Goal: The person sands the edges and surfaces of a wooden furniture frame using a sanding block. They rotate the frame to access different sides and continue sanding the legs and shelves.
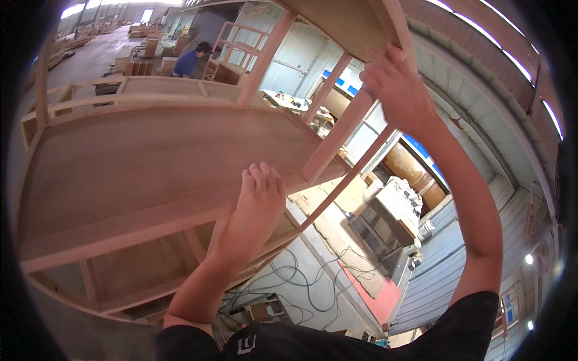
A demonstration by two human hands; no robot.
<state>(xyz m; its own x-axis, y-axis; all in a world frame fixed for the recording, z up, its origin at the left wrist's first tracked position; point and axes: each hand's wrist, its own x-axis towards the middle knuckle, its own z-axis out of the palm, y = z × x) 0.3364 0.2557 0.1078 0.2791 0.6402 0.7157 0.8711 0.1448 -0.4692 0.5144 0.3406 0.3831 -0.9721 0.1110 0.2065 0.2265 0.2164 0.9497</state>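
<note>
A wooden furniture frame with a broad flat panel [158, 149] fills the left and middle of the head view. My left hand [259, 198] rests over the panel's near edge rail, its fingers lying on the wood. Higher up on the right, my right hand [393, 85] is at the top of a wooden post [338, 135], where the post meets the upper panel [347, 22]. Its fingers reach the upper panel's edge; whether they close round the wood cannot be told. Below the broad panel are more framed wooden panels [140, 270].
A person in a blue top [187, 62] bends among wooden furniture at the back left. Hoses or cables [307, 282] lie looped on the floor. A white-topped workbench [393, 198] bearing small items stands at the right, near a corrugated wall [433, 270].
</note>
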